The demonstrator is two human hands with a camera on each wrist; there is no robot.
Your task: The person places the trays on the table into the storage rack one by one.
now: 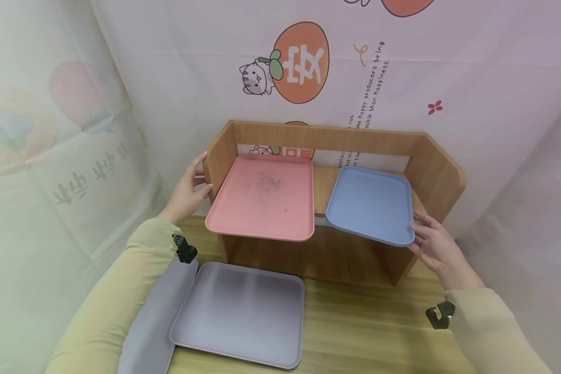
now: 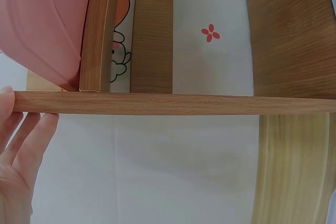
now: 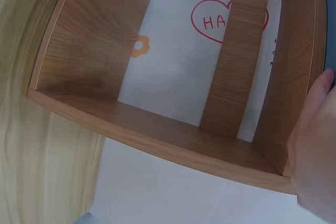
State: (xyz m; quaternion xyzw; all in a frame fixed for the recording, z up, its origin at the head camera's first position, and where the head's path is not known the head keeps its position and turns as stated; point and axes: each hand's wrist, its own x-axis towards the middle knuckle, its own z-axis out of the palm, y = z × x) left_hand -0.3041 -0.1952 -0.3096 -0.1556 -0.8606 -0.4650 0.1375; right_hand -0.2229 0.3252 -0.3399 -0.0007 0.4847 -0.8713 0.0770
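Note:
A two-level wooden desk shelf (image 1: 327, 134) stands against the patterned cloth. My left hand (image 1: 187, 191) holds its left side panel (image 2: 173, 103), fingers along the outer face and thumb at the front edge. On the upper board lies a pink tray (image 1: 266, 200) with dark smudges, its front jutting past the board. To its right is a blue tray (image 1: 371, 205), sitting slightly askew and also overhanging the front. My right hand (image 1: 437, 246) grips the blue tray at its right front corner, close by the right side panel (image 3: 163, 135). Part of that grip is hidden.
A grey-lilac tray (image 1: 240, 314) lies on the wood-patterned tabletop (image 1: 355, 327) in front of the shelf. Another grey-lilac tray (image 1: 151, 322) is beside it, partly under my left sleeve. Cloth walls (image 1: 75, 208) hang close on both sides and behind.

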